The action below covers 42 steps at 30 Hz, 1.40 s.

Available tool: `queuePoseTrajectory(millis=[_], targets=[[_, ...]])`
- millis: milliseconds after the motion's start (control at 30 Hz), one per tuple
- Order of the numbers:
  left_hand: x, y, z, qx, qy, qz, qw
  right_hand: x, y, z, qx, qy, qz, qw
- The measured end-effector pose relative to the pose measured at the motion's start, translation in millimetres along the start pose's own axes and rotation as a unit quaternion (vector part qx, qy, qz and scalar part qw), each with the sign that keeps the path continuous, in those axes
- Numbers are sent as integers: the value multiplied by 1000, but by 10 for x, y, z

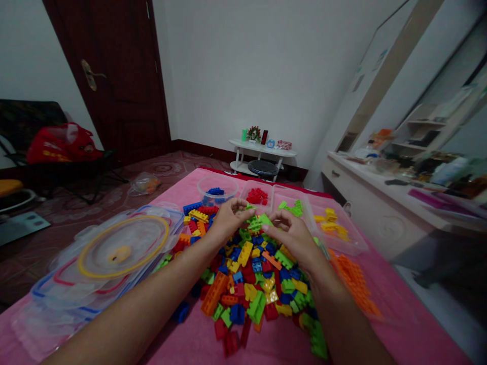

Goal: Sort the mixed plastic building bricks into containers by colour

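Note:
Over the far part of a heap of toy building bricks [246,253], my left hand [230,220] has its fingers closed around a light green brick [248,213]. Close by on the right, my right hand [292,232] pinches another green brick [265,219] between thumb and fingers. The two green pieces are near each other; whether they touch is unclear. Red, yellow, blue, orange and green bricks lie mixed beneath both hands. Just beyond my hands stand a clear tub with red bricks [257,196] and one with green bricks [293,207].
A round clear tub [203,188] holds blue bricks; a right-hand tub [357,242] holds yellow ones. Orange bricks [353,281] are grouped at the right. Stacked lids [124,248] cover the left side of the pink cloth [182,334]. A white dresser [380,213] stands at the right.

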<state>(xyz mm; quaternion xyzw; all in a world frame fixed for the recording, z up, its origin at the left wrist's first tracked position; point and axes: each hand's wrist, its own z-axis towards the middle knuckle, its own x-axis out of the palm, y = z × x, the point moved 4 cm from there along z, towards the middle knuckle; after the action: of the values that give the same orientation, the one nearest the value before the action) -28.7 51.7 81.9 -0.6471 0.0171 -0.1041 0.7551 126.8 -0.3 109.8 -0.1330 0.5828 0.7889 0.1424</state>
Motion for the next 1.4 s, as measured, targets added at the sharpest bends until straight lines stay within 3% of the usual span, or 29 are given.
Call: queuePoseTrajectory(millis=[100, 267, 400, 533, 600, 733, 800, 900, 967, 1067, 1200, 1400], targets=[[85, -3, -33, 26, 21, -7, 999, 166, 111, -69, -15, 58, -38, 997], [136, 75, -65, 93, 24, 106, 990, 149, 99, -105, -20, 49, -179, 982], [160, 172, -98, 127, 38, 234, 963, -126, 45, -9, -11, 39, -192, 981], [224, 228, -154, 126, 83, 359, 921, -527, -125, 294, 24, 17, -232, 972], [239, 226, -175, 128, 90, 382, 911, -725, -250, 492, 51, 7, -257, 965], [232, 235, -175, 118, 93, 388, 909, -967, -348, 771, 22, -69, -355, 932], [227, 245, -167, 117, 97, 388, 909, -893, -343, 798, 12, -47, -390, 920], [225, 252, -163, 120, 97, 389, 908, -548, -284, 701, -47, 81, -418, 904], [224, 250, -164, 119, 94, 389, 908, -296, -239, 580, -112, 168, -452, 869], [228, 248, -165, 114, 95, 392, 908, -101, -225, 453, -154, 218, -515, 814], [233, 251, -165, 113, 97, 398, 905, -152, -223, 471, -117, 237, -553, 790], [234, 263, -166, 116, 94, 392, 908, -498, -87, 723, -51, 198, -594, 778]])
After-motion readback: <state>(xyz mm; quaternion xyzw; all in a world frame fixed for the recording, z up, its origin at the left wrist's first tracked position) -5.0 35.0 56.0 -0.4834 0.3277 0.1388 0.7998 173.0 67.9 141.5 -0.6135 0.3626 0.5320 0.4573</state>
